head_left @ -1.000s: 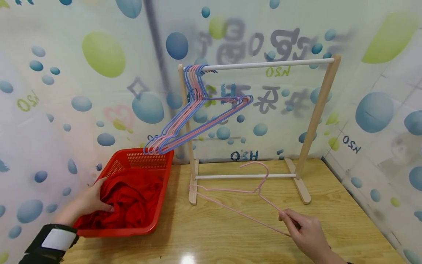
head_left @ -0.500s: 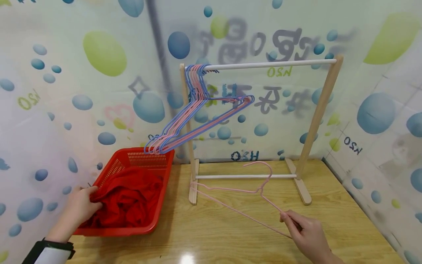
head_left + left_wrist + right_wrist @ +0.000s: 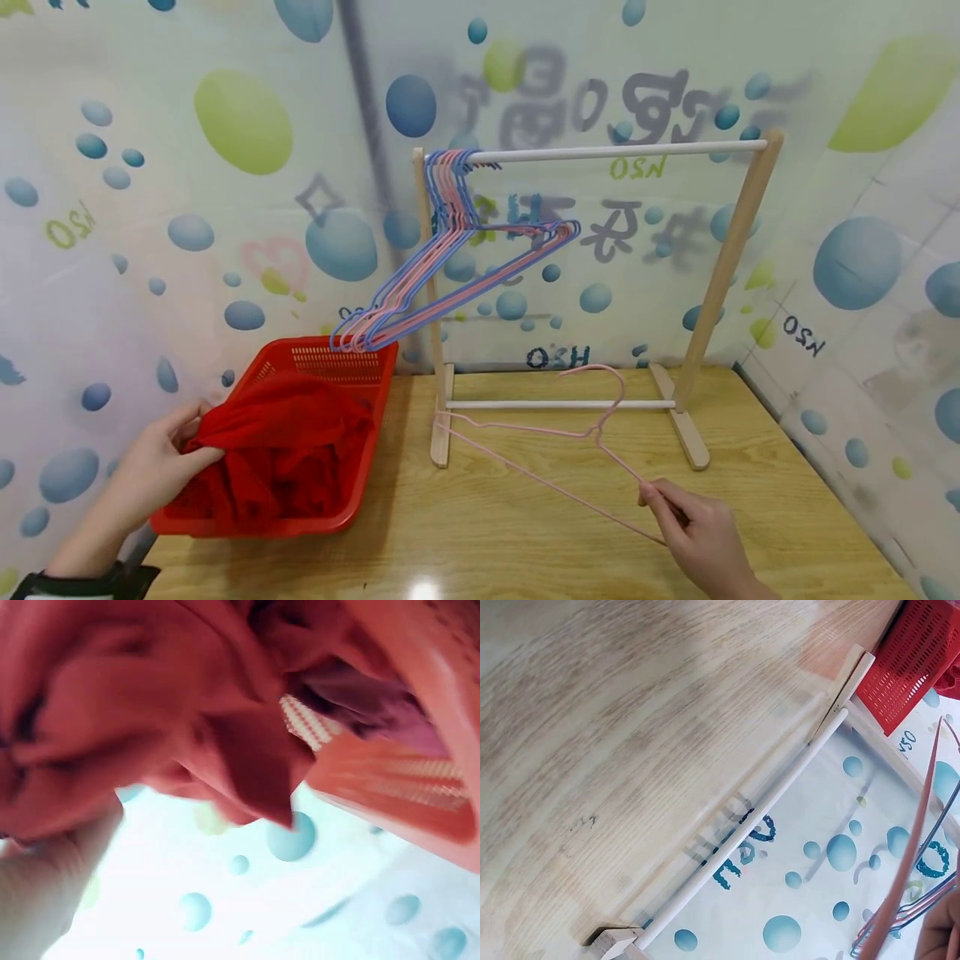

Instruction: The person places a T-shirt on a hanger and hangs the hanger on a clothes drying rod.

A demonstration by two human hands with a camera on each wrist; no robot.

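Observation:
My left hand [image 3: 153, 462] pinches the edge of a red cloth garment [image 3: 285, 425] at the left side of a red plastic basket [image 3: 262, 527]. The garment is bunched, partly lifted over the basket; its shape cannot be made out. In the left wrist view the red garment [image 3: 150, 720] fills much of the picture, with the left hand [image 3: 52, 877] under its edge. My right hand [image 3: 701, 533] grips one end of a pink hanger [image 3: 547, 482], held over the table with its hook up. At the right wrist view's edge, the right hand [image 3: 939, 930] shows only partly.
A wooden rack [image 3: 723, 275] with a white top rod [image 3: 615, 152] stands at the back of the wooden table [image 3: 480, 550]. Several blue and pink hangers [image 3: 450, 233] hang bunched at its left end, their lower corners over the basket. A patterned wall covering lies behind.
My left hand has shifted left, from lying on the garment to pinching its edge, and the cloth has been pulled up and left. The right hand and pink hanger have hardly moved.

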